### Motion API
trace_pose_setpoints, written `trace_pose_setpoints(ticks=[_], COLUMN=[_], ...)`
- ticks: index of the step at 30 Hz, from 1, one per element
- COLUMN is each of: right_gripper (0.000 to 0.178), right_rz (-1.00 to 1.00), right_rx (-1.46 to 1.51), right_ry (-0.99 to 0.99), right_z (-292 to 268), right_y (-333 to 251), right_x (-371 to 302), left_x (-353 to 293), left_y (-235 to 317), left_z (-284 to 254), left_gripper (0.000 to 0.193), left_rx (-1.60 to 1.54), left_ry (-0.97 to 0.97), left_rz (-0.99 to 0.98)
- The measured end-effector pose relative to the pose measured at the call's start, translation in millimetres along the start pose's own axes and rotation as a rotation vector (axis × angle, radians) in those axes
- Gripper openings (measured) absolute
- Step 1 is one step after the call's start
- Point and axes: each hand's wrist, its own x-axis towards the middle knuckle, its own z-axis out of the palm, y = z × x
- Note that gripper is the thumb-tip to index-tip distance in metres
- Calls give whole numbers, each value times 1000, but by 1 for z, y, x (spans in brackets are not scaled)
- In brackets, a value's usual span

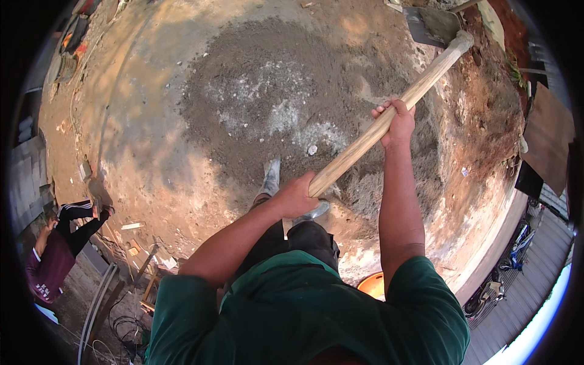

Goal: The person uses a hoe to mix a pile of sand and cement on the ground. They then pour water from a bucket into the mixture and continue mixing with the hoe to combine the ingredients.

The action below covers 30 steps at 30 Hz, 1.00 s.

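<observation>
A hoe with a thick pale wooden handle (365, 139) slants from my body up to the far right. Its grey blade (421, 28) is at the far end, beside a patch of grey mix. My left hand (294, 196) is closed round the near end of the handle. Farther up, my right hand (399, 123) grips the handle with its fingers wrapped round it. Left of the handle, a broad heap of grey sand-like mix (243, 67) with white powder (286, 115) on it spreads over the ground, and my boots (271, 176) stand at its near edge.
Behind my right side is an orange bucket (372, 285). A person in a maroon shirt (52, 267) sits at the far left. Reddish soil (486, 115) rises along the right, near a brown board (549, 140). Metal roofing sheets (523, 304) and cables lie lower right.
</observation>
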Motion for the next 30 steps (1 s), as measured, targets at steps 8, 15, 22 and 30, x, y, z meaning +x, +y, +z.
trace_pose_setpoints(ticks=[8,15,22,30], right_gripper=[18,24,29,23], right_rz=[576,897,800,563], right_rx=[-322,-101,233,427], right_ry=[157,78,-96,-422], right_z=[-70,-25,59,50], right_y=[160,220,193,71], right_x=[63,6,-64,-170], left_x=[71,-6,-202,-292], left_y=[18,57,83,28], left_z=[17,-62,-188,-147], left_gripper=[24,15,38,43], left_rx=[-496,-648,-306,415], left_ry=[-179,-204,-235,-42], left_rz=[-510,-717,-720,-418])
